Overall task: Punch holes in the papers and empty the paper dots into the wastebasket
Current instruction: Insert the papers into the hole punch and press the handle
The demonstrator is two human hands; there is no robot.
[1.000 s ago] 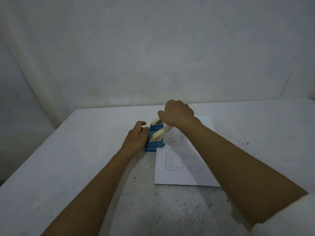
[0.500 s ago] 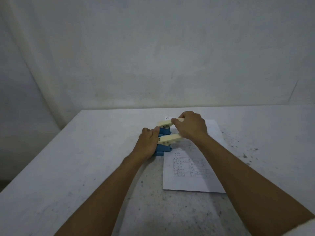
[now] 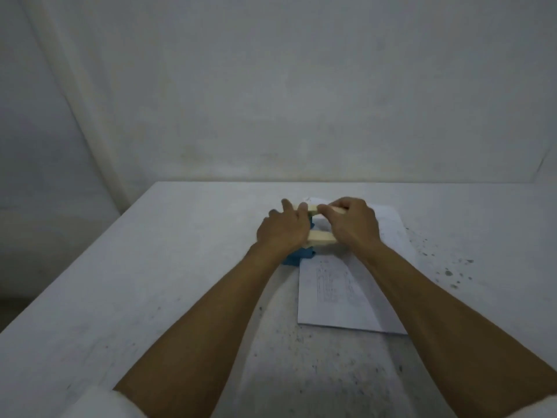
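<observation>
Both hands sit on the hole punch [image 3: 301, 254], a blue body with two cream levers: the left hand [image 3: 283, 232] lies over its left side with fingers spread and loose, its grip resting on the punch rather than clearly closed around it, while the right hand [image 3: 355, 226] has its fingertips [image 3: 327, 209] pinched together on the far lever [image 3: 313, 209]; the near lever [image 3: 321, 238] shows between the two wrists. The paper [image 3: 334, 300] lies flat under and just right of the punch, its left edge running into the slot, though how deep it goes is hidden by the hands. From here the likely trouble is a skewed or shallow punch: if the sheet is not square against the back stop, the holes will land crooked or too close to the edge, and a push on one lever alone could tip or slide the punch across the dusty surface [image 3: 180, 282]. The loose left hand may not steady it enough. Lifting the punch carelessly could also spill dots, since no wastebasket is in view. There is plenty of open room to the left and toward the person, and more to the right of the sheet, where dark specks [image 3: 449, 273] dot the top. The far edge is near the hands, with the wall [image 3: 301, 101] behind it, and the left edge falls away to the floor.
</observation>
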